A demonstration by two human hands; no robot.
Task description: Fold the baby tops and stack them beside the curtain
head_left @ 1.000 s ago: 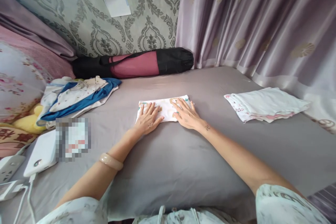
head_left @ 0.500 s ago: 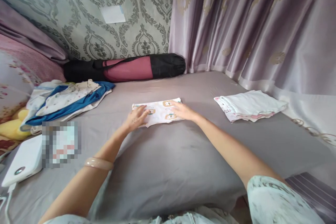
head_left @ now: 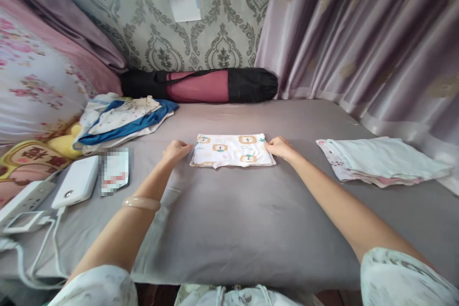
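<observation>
A folded white cloth [head_left: 234, 150] with tan cartoon animal prints lies flat on the grey bed sheet [head_left: 244, 220] in front of me. My left hand [head_left: 177, 150], a pale bangle on its wrist, is at the cloth's left edge. Its fingers are drawn together there, partly hidden by the back of the hand. At the right edge, my right hand [head_left: 281, 148] pinches the cloth's upper right side between thumb and fingers. The cloth's front edge is slightly uneven, with several layers showing.
To the right lies a stack of folded pale cloths [head_left: 383, 158]. Crumpled blue and white clothes [head_left: 125, 119] lie at the left, near a white power bank [head_left: 77, 181], a power strip [head_left: 28, 201] and cables. A black and pink rolled bag [head_left: 201, 87] rests along the wall.
My hands have gone from lying flat on top of the cloth to its left and right edges, with fingers closing there. More of the print shows. The camera view has shifted.
</observation>
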